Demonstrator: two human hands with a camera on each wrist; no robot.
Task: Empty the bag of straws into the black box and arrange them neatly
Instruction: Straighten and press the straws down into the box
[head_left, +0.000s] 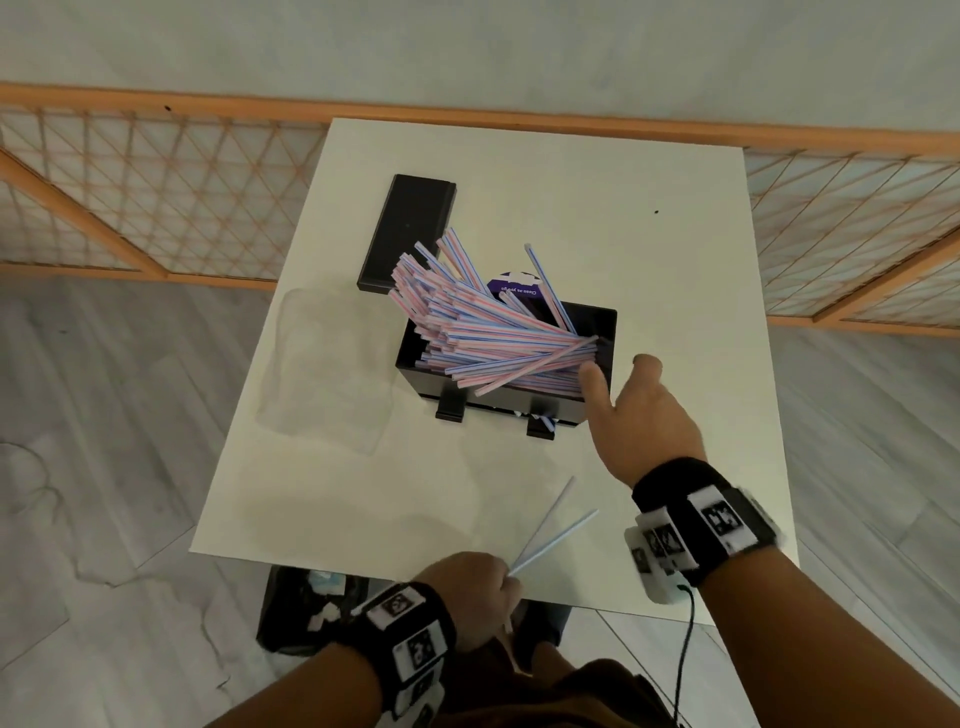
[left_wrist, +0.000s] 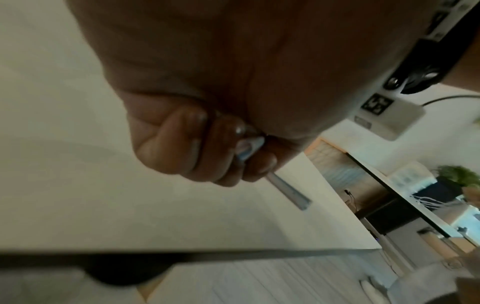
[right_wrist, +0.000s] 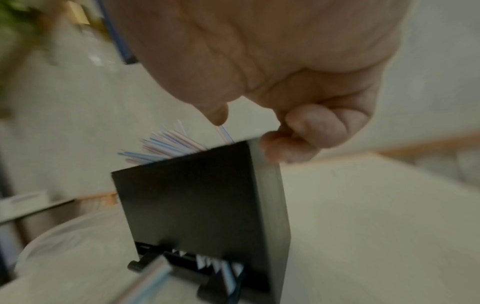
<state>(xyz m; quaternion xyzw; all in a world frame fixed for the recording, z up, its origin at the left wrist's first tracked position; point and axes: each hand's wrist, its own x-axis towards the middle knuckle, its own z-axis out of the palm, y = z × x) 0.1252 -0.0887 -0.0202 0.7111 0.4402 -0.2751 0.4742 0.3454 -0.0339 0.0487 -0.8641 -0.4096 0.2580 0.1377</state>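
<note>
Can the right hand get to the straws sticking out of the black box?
Probably yes. The right hand is already at the near right corner of the black box, empty, with a finger beside the straws. The top is open and nothing lies between.

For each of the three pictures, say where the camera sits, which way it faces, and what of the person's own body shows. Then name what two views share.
Head: worn on the head, facing down at the table; both forearms and hands show.
Left wrist: along the left hand, whose fingers grip two straws.
Right wrist: along the right hand, towards the black box.
Shared: head and right wrist both show the box and its straw pile.
</note>
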